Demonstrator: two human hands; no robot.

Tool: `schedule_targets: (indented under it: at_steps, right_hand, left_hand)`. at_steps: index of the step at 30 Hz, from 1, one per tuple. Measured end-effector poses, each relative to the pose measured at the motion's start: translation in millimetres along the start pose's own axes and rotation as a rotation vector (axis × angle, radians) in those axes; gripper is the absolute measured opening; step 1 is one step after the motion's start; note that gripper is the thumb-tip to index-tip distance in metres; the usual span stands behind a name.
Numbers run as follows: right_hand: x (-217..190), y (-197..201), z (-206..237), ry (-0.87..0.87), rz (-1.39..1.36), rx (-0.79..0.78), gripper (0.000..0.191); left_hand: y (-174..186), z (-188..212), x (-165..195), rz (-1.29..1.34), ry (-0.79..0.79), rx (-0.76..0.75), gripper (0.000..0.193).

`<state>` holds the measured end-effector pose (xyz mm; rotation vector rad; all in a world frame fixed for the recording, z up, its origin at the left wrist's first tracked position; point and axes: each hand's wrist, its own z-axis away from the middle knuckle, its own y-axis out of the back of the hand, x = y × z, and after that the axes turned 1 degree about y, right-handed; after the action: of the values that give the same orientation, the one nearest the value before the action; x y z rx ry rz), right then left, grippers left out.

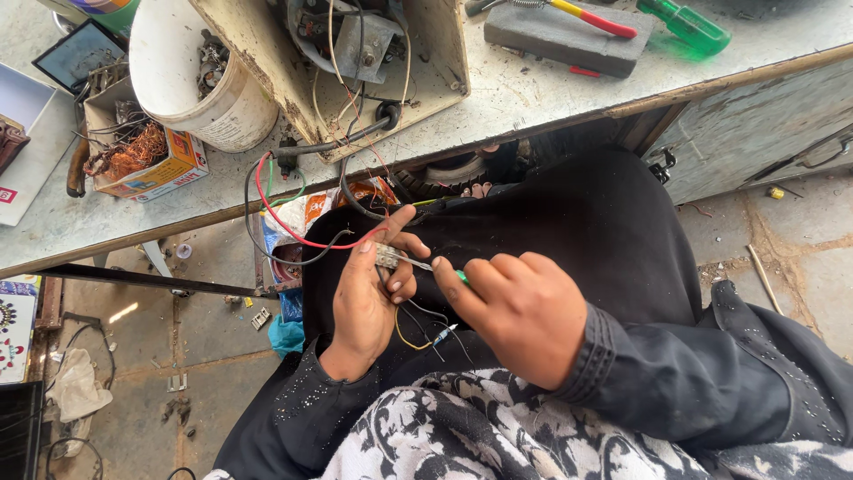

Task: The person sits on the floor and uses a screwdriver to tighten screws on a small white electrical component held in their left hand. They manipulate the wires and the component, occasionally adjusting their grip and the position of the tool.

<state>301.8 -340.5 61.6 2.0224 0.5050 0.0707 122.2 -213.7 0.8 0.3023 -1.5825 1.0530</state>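
Wires [306, 238] run from the surface [551, 93] into my left hand [369, 298], pinched shut on them; my right hand [520, 316] grips a screwdriver [425, 264].

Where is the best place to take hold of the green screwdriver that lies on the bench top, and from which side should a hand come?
Probably at the green screwdriver's thick translucent handle, coming down from above. It lies flat and slanted near the bench top's far edge, apart from the grey block beside it, so fingers could close across its width. Its tip end is out of view.
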Motion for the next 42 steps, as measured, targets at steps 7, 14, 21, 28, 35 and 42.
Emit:
schedule_targets:
  at_steps: [7,14,21,28,35,42]
  right_hand:
    - [2.8,-1.8,-0.3,-0.283,-0.231,-0.198,0.044]
    - [8.2,-6.2,-2.1,-0.263,-0.23,-0.188,0.047]
    - [8.9,-12.6,-4.4,-0.004,-0.048,-0.123,0.06]
    - [26.3,-2.8,-7.3,-0.204,-0.293,-0.13,0.034]
    - [19.9,-14.3,-9.3,-0.207,-0.274,-0.034,0.026]
    - [17.0,-13.5,-9.4,0.012,-0.004,0.03,0.046]
  left_hand:
    - [5.3,-0.5,-3.8,-0.06,0.009,-0.04,0.06]
    - [2.3,-0.6,-8.9,-0.178,-0.04,-0.015,0.059]
    - [6.6,-4.3,-6.8,-0.127,-0.107,0.027,0.057]
    - [9.9,-4.9,-0.4,-0.334,-0.104,-0.049,0.054]
    - [8.3,-4.4,-3.3,-0.329,-0.121,-0.023,0.053]
    - [10.6,-6.7,-2.1,-0.287,-0.088,0.005,0.054]
